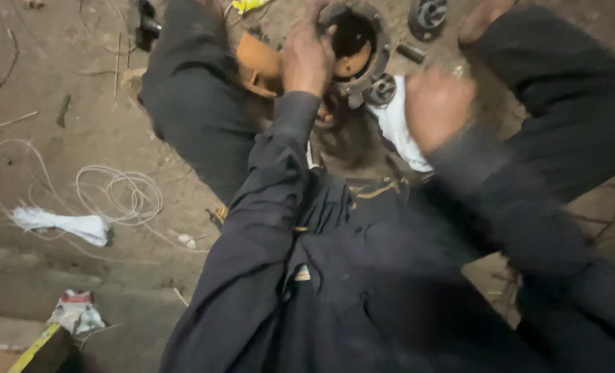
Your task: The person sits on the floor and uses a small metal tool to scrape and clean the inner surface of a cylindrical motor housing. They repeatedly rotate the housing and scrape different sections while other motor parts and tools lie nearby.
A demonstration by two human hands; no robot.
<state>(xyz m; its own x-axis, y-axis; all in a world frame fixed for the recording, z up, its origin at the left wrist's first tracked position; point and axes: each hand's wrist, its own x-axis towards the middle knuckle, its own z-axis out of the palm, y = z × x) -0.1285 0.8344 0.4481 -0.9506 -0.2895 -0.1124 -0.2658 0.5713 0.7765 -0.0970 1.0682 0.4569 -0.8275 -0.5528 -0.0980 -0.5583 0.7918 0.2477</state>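
- Position: round grey metal housing with a dark central opening [357,43] lies on the dirt floor [80,103] at top centre of the frame, between the seated person's dark-trousered legs.
- Left hand [306,59] rests on the housing's left rim, fingers curled over the edge; a clamped hold looks likely, though blur prevents certainty.
- Right hand [435,105], upper right of centre, is motion-blurred above a white cloth [398,124]; whether it is closed or apart cannot be told.
- Handling judgement: housing appears heavy, rigid, possibly greasy; rim offers the soundest purchase.
- Surroundings: orange curved part [259,65] just left of housing; coiled white cord [118,193] at left.
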